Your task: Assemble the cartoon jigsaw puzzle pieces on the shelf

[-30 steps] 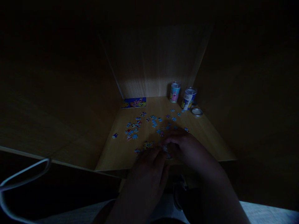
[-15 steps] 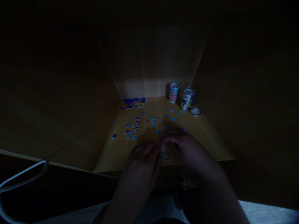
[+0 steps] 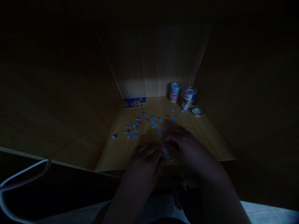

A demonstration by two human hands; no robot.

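A small strip of joined jigsaw puzzle pieces (image 3: 167, 153) lies near the front edge of the wooden surface, between my hands. My left hand (image 3: 146, 157) is at its left side, fingers curled and pressed to the strip. From the right, my right hand (image 3: 179, 141) bends over the strip's upper end with its fingertips close together on it. The fingertips hide part of the strip, and the dim light blurs the detail. Just beyond my fingers lie loose puzzle pieces (image 3: 160, 132).
More loose pieces (image 3: 135, 136) are scattered at left and middle, with one piece (image 3: 115, 136) apart. A cartoon picture card (image 3: 133, 103) lies at the back left. Two cartoon-printed cans (image 3: 174, 92) (image 3: 187, 99) and a round lid (image 3: 196, 112) are at the back right. Wooden panels enclose the sides.
My fingers have shifted slightly on the strip, and my right fingertips are a little lower and more bent. The view has moved slightly; the scattered pieces stay where they were.
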